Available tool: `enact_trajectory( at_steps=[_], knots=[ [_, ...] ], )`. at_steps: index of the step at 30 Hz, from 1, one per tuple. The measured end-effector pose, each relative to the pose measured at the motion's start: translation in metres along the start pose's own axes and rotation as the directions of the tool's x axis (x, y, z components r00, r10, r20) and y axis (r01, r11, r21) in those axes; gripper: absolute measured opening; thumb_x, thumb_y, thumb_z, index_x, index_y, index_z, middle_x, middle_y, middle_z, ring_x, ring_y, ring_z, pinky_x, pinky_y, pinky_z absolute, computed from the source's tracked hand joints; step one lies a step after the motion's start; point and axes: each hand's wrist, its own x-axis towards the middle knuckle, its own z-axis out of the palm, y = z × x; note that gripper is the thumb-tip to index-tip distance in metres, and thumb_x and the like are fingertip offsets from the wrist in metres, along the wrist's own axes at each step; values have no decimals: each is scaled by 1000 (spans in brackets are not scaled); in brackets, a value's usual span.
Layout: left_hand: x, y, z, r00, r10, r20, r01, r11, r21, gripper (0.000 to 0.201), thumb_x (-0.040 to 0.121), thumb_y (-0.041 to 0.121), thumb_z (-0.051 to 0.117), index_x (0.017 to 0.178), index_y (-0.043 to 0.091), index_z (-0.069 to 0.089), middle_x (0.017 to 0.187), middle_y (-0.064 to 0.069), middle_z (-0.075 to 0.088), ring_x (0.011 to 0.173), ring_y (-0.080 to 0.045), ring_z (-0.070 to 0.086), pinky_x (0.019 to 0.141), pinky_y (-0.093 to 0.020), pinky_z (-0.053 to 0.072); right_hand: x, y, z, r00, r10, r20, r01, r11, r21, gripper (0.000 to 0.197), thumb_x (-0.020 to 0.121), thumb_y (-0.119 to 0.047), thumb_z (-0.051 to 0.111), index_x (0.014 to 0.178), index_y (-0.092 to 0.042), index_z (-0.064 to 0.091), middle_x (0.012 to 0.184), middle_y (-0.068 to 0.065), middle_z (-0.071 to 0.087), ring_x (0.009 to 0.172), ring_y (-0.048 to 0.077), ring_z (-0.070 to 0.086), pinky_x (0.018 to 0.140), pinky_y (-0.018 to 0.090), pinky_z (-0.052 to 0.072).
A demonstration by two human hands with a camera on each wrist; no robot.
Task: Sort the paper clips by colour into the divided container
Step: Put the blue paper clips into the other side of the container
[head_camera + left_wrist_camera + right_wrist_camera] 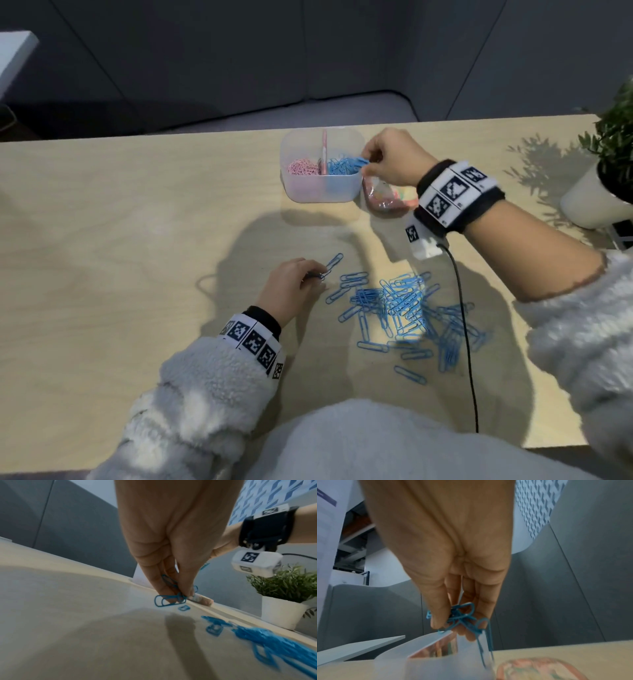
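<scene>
A translucent divided container (354, 185) stands at the table's far side, pink clips (303, 168) in its left half and blue clips (342, 166) in its right half. My right hand (368, 161) hovers over the right rim and pinches a bunch of blue clips (462, 618) above the container (436, 660). A pile of blue clips (404, 308) lies on the table nearer me. At the pile's left edge my left hand (315, 274) pinches a few blue clips (171, 599) against the tabletop; one of those blue clips (334, 263) sticks out past the fingers.
A small clear pouch (390, 200) with coloured contents lies right of the container, under my right wrist. A potted plant (603, 178) stands at the far right edge. A black cable (466, 329) runs from my right wristband across the clip pile.
</scene>
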Motion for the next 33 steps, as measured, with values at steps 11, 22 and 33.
enact_trajectory(
  at_steps=[11, 22, 33],
  knots=[
    [84, 30, -49, 987, 27, -161, -44, 994, -104, 21, 83, 3, 62, 102, 4, 68, 101, -13, 71, 86, -20, 64, 81, -19, 45, 62, -19, 7, 985, 174, -10, -173, 982, 69, 20, 78, -17, 71, 86, 1, 69, 86, 18, 71, 70, 13, 67, 83, 39, 55],
    [162, 56, -44, 954, -30, -297, -14, 989, -145, 18, 85, 10, 58, 102, 7, 64, 101, -10, 69, 92, -21, 62, 77, -18, 41, 14, 8, 11, 959, 249, -138, -132, 820, 557, 25, 81, -6, 45, 71, -19, 64, 71, 2, 66, 73, 25, 68, 82, 45, 57],
    [119, 37, -33, 937, 300, -179, -264, 944, 197, 18, 89, 13, 50, 91, 7, 67, 96, -14, 66, 93, -32, 57, 85, -38, 42, -114, 75, 40, 975, 218, -51, -190, 925, 328, 17, 85, -8, 58, 82, -23, 63, 80, -3, 64, 71, 14, 57, 70, 25, 44]
  ],
)
